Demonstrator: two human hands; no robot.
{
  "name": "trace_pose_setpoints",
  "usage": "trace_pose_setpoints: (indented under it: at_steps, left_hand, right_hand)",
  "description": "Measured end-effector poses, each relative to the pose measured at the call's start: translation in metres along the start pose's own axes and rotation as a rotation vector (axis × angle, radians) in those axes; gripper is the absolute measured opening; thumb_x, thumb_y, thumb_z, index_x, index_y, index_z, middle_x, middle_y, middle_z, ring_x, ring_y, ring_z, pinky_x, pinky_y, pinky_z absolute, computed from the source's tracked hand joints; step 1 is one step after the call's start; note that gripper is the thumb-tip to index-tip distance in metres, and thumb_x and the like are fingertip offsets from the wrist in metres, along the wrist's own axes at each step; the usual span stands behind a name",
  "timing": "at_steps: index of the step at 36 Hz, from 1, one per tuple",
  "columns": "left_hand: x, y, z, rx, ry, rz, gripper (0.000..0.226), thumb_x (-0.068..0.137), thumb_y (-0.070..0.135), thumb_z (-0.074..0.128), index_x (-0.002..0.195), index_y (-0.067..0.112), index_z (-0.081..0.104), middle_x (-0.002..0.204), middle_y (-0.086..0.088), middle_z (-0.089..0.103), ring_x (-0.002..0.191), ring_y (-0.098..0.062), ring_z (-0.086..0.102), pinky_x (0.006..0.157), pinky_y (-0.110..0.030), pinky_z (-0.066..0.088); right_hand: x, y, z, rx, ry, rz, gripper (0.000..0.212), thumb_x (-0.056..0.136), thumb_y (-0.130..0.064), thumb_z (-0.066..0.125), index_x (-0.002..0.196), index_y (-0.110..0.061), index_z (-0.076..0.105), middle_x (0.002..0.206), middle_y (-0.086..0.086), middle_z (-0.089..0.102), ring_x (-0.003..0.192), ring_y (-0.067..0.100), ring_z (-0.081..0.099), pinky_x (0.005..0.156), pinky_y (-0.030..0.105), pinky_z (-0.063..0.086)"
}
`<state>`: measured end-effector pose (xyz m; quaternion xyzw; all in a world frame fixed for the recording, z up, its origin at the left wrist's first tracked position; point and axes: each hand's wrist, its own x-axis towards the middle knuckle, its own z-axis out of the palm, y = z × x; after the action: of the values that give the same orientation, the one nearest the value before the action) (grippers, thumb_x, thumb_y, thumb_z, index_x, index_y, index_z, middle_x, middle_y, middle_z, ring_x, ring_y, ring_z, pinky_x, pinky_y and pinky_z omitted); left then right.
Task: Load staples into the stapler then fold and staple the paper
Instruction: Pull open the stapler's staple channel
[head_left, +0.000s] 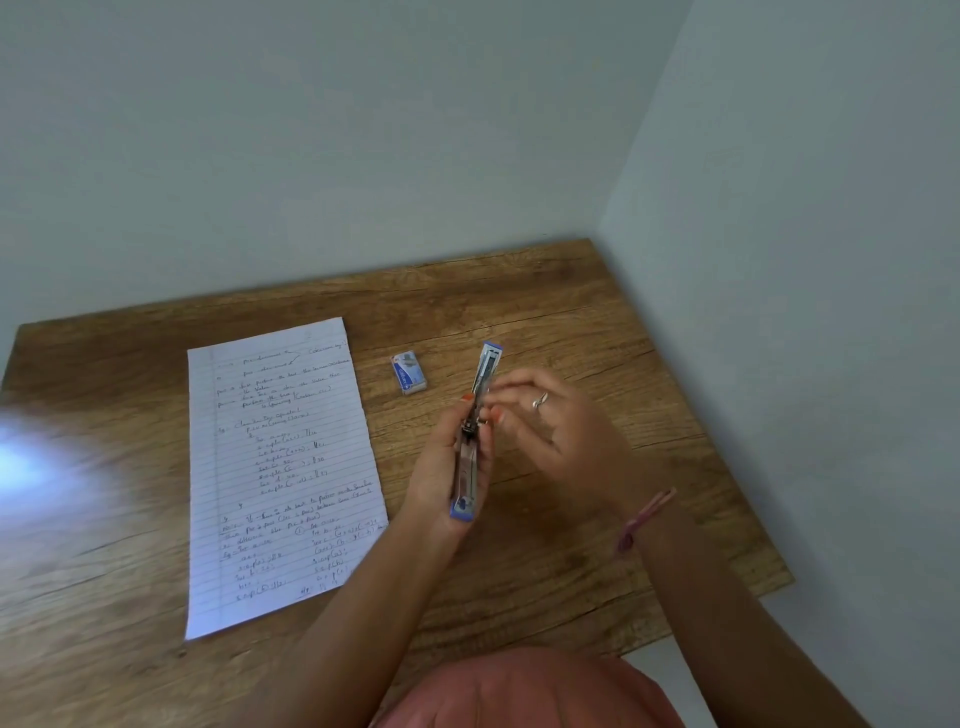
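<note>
Loading is the step in hand, judged from the stapler (475, 431) lying swung fully open with its magazine channel exposed. The left hand (447, 467) cradles the lower half, fingers and thumb wrapped round the body, so the tool is held above the wooden table (571, 312) and well right of the handwritten lined paper (280, 467). The right hand (545, 415) sits just beside the hinge, fingers curled in a pinch at the channel; whether a staple strip lies between them cannot be told, as it is too small to see.

Recommendation: keep the channel level and facing up, seat the strip legs down and flush against the front, then close the top arm until it latches. A tilted channel risks the strip sliding out.

The staple box (410, 372) rests on the table, near the far tip of the stapler. The paper lies flat and unfolded.
</note>
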<state>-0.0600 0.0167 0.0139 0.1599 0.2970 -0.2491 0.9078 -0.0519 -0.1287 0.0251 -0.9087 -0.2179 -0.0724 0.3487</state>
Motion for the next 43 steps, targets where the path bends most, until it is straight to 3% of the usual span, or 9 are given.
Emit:
trace_pose_setpoints:
  at_steps: [4,10,15,23,29,33,36,40,43]
  left_hand:
    - [0.001,-0.001,-0.002,0.000,-0.023,-0.014,0.028,0.088,0.015,0.065,0.110,-0.002,0.064,0.085,-0.011,0.068,0.057,-0.008,0.064,0.049,-0.016,0.054]
    - [0.000,-0.003,0.001,0.030,-0.009,-0.011,0.027,0.088,0.016,0.065,0.109,0.000,0.063,0.085,-0.010,0.069,0.054,-0.007,0.063,0.047,-0.015,0.053]
    - [-0.002,-0.005,0.002,0.047,0.014,-0.021,0.026,0.084,0.017,0.068,0.105,0.000,0.065,0.085,-0.010,0.068,0.054,-0.007,0.063,0.045,-0.015,0.052]
    - [-0.006,-0.007,0.005,0.115,0.078,0.008,0.026,0.080,0.016,0.071,0.098,-0.002,0.066,0.086,-0.013,0.071,0.054,-0.009,0.065,0.045,-0.016,0.053]
    - [-0.004,-0.006,0.003,0.228,0.116,0.041,0.024,0.082,0.021,0.071,0.096,0.000,0.069,0.082,-0.010,0.072,0.053,-0.007,0.062,0.044,-0.014,0.051]
    - [-0.003,-0.005,0.000,0.233,0.124,0.052,0.024,0.082,0.021,0.071,0.094,0.001,0.070,0.085,-0.011,0.071,0.052,-0.007,0.063,0.041,-0.013,0.049]
    - [-0.003,-0.004,-0.001,0.248,0.118,0.058,0.023,0.082,0.022,0.072,0.092,0.001,0.070,0.084,-0.010,0.071,0.053,-0.007,0.062,0.042,-0.013,0.048]
    - [-0.001,-0.004,-0.004,0.272,0.113,0.069,0.022,0.083,0.021,0.071,0.094,0.002,0.070,0.083,-0.009,0.070,0.053,-0.006,0.061,0.042,-0.012,0.047]
    - [0.001,-0.004,-0.006,0.243,0.104,0.068,0.023,0.083,0.020,0.070,0.096,0.002,0.069,0.085,-0.010,0.070,0.053,-0.006,0.062,0.041,-0.012,0.048]
  right_hand:
    - [0.006,0.010,-0.006,-0.210,0.150,0.039,0.031,0.099,-0.034,0.044,0.111,-0.018,0.067,0.102,-0.007,0.061,0.091,0.008,0.057,0.080,0.040,0.050]
    - [0.006,0.013,-0.012,-0.425,0.189,0.065,0.031,0.096,-0.039,0.047,0.118,-0.028,0.065,0.105,-0.006,0.058,0.094,0.014,0.056,0.087,0.031,0.030]
    - [0.007,0.015,-0.012,-0.522,0.169,0.040,0.030,0.095,-0.040,0.049,0.116,-0.029,0.067,0.104,-0.005,0.060,0.091,0.013,0.055,0.089,0.028,0.023]
    - [0.009,0.017,-0.012,-0.708,0.112,-0.027,0.027,0.096,-0.035,0.047,0.111,-0.024,0.067,0.106,-0.001,0.064,0.095,0.019,0.061,0.095,0.043,0.036]
    - [0.011,0.023,-0.010,-0.666,0.035,-0.004,0.025,0.091,-0.025,0.052,0.110,-0.022,0.067,0.104,0.002,0.064,0.089,0.019,0.063,0.092,0.045,0.042]
    - [0.010,0.023,-0.010,-0.618,-0.028,0.018,0.035,0.088,-0.022,0.044,0.115,-0.022,0.066,0.105,0.002,0.063,0.091,0.019,0.063,0.091,0.043,0.043]
    - [0.008,0.024,-0.009,-0.571,-0.052,0.014,0.040,0.087,-0.020,0.039,0.118,-0.022,0.064,0.107,0.002,0.062,0.092,0.018,0.063,0.088,0.038,0.041]
    - [0.007,0.024,-0.008,-0.528,-0.101,-0.035,0.038,0.083,-0.015,0.049,0.118,-0.020,0.064,0.107,0.002,0.062,0.084,0.014,0.063,0.076,0.027,0.034]
    - [0.005,0.024,-0.007,-0.517,-0.124,-0.055,0.042,0.084,-0.019,0.040,0.119,-0.021,0.063,0.105,0.001,0.062,0.081,0.013,0.063,0.074,0.026,0.034]
